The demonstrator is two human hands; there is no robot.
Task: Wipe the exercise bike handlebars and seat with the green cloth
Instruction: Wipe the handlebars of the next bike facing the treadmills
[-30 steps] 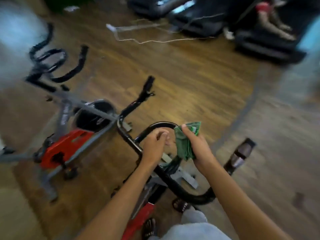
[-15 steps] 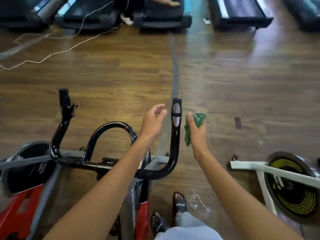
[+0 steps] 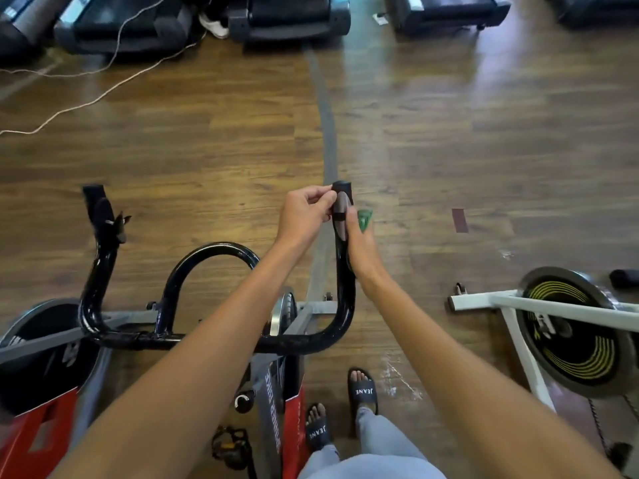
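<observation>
Head view showed the left hand [image 3: 304, 216] pinching the tip of the handlebar [image 3: 340, 216] while the right hand [image 3: 361, 247] held the cloth [image 3: 364, 218] against its far side, so I judged it best to wrap the cloth round and draw it down.

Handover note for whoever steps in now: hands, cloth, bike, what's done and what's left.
Left hand: fingertips pinch the top of the right upright grip of the black tubular handlebars.
Right hand: pressed along the same grip's right side, holding the crumpled green cloth against it; only a corner of cloth shows.
Done: cannot tell from this view which parts are already wiped.
Left: the centre loop, crossbar and left grip are untouched now; the seat is out of view.
</observation>
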